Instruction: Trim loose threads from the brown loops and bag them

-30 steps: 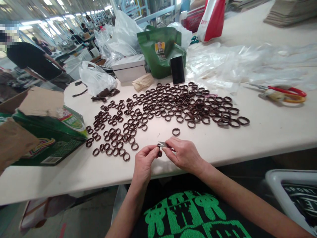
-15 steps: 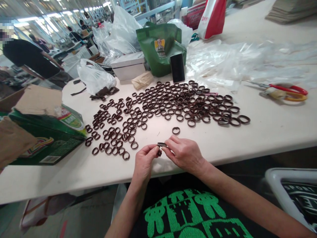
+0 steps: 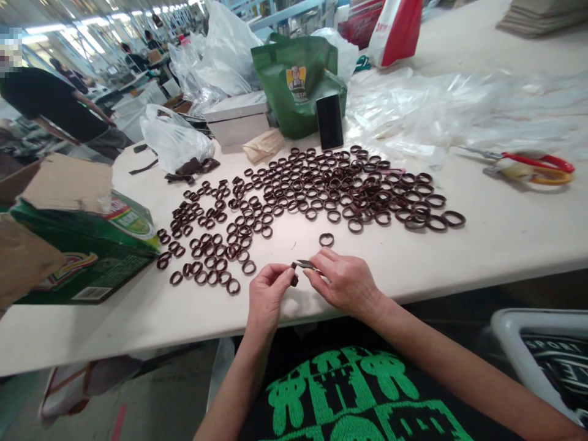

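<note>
Between its thumb and index finger, my left hand [image 3: 270, 293] pinches a small dark brown loop [image 3: 294, 280]. My right hand [image 3: 343, 278] is closed around thread snips [image 3: 305, 264], whose pointed blades stick out toward the loop. The blade tips are close to the loop's upper edge; whether they touch it I cannot tell. Just beyond my hands a single brown loop [image 3: 326, 239] lies alone on the table. Farther back, many similar loops [image 3: 294, 190] are spread in a wide band, some piled on each other at the right.
A green cardboard box [image 3: 87, 263] stands at the left table edge. Behind the loops are a phone [image 3: 329, 122], a green pouch [image 3: 294, 92], a white box [image 3: 236, 122] and plastic bags [image 3: 177, 138]. Red-and-yellow-handled scissors [image 3: 528, 168] lie right. A person [image 3: 50, 104] stands far left.
The snips' blades now show apart and angled, where they earlier looked like one flat strip against the loop. My hands stay nearly in place, and the view has shifted slightly.
</note>
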Available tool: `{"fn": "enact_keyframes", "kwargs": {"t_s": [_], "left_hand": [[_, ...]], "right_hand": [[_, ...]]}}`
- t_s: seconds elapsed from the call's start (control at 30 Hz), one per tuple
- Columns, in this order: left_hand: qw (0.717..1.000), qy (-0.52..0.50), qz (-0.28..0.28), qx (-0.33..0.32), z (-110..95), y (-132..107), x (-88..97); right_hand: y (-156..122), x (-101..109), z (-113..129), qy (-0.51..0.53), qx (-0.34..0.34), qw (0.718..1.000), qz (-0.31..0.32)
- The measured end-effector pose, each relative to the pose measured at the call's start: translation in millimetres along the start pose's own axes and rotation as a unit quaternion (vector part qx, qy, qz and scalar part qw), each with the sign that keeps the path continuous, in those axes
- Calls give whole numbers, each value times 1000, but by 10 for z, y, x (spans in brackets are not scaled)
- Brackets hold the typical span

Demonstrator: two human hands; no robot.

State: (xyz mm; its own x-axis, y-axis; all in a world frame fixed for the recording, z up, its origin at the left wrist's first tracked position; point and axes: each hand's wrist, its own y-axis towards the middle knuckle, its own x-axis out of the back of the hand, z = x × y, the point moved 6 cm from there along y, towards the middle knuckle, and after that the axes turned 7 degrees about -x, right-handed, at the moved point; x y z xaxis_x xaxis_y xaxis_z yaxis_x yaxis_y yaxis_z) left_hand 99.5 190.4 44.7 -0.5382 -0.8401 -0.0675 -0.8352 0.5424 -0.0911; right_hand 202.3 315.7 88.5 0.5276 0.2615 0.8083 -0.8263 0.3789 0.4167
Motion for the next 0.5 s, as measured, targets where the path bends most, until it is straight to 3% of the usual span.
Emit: {"fn": "enact_keyframes", "kwargs": {"t_s": [0.17, 0.5], "left_hand": [[996, 64, -14, -59, -151, -22, -9], [961, 223, -5, -166, -152, -86, -6]], "right_hand": [[-17, -44, 14, 30, -5, 999, 23], [-35, -81, -19, 36, -16, 999, 29]]}}
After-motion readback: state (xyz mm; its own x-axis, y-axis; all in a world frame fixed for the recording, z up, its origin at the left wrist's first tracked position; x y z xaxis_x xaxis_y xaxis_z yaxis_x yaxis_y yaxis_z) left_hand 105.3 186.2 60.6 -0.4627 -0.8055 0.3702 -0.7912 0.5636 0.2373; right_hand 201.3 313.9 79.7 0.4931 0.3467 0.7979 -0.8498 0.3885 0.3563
